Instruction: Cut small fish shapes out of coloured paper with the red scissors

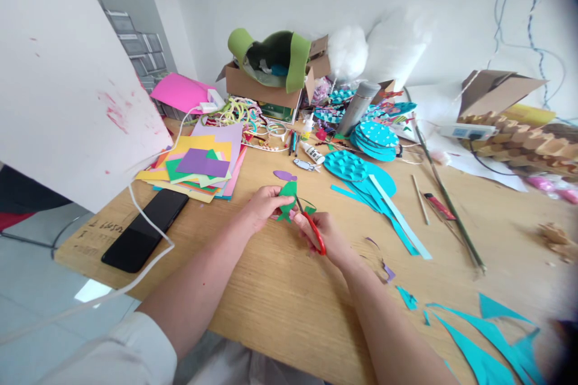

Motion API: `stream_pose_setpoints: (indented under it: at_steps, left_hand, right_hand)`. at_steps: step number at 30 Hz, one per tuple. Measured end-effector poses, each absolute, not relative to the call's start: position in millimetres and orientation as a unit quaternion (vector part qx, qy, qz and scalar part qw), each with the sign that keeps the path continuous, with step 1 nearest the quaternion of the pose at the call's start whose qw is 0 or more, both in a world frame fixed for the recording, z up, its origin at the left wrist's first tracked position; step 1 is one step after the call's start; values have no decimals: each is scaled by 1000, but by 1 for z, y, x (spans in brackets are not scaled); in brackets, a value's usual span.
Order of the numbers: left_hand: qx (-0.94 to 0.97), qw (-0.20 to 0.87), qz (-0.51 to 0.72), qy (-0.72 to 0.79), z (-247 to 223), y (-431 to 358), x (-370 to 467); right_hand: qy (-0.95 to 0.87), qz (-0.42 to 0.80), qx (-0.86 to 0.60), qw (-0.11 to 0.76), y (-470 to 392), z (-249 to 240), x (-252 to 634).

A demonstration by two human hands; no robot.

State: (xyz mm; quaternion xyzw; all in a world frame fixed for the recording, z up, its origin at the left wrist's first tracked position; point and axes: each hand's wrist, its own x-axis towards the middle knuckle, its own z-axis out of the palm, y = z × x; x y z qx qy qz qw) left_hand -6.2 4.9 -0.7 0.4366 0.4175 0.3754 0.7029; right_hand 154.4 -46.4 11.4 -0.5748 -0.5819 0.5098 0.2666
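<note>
My left hand (266, 207) pinches a green paper piece (289, 194) with a leaf-like body and a notched lower end. In my right hand (323, 233) are red-handled scissors (318, 234), their blades pointing up and left at the green paper's right edge. A thin green offcut curls beside the blades. Just behind my hands lie a purple paper fish shape (285, 175) and a grey-white fish cutout (306, 165). A white glue bottle (313, 153) rests on its side beyond them.
A black phone (145, 230), a white cable and stacked coloured paper (203, 165) are at left. Blue paper discs and strips (400, 216), a red cutter (439, 207) and a long stick are at right. Blue scraps (487, 337) lie front right; boxes and a grey flask (359, 108) stand behind.
</note>
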Motion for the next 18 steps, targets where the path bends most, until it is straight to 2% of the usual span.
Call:
stream_pose_setpoints:
  at_steps: [18]
  left_hand:
    - [451,691,357,438,-1,4,-6]
  right_hand:
    - [-582,519,-567,266,-45,7,155]
